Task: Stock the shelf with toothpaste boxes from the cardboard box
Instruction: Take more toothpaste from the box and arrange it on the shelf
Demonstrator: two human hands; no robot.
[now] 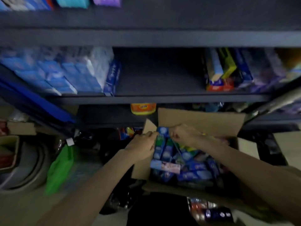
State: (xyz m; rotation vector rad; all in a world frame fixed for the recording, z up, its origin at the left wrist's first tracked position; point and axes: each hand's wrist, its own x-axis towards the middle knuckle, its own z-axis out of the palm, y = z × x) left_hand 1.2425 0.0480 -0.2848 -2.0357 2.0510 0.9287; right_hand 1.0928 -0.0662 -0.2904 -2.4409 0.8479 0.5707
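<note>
Both hands, L [144,141] & R [180,134], pinching blue box [163,131] at carton [200,121] far edge, open gap mid shelf [159,79], cluttered floor [24,207], dim, blurry

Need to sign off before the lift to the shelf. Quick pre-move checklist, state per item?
1. Left hand on the toothpaste boxes at the far end of the cardboard box: ok.
2. Right hand on the same boxes: ok.
3. How many boxes are held: cannot tell, blurred.
4. Bare gap on the middle shelf between the stocked stacks: ok.
5. Box flaps open: ok.
</note>
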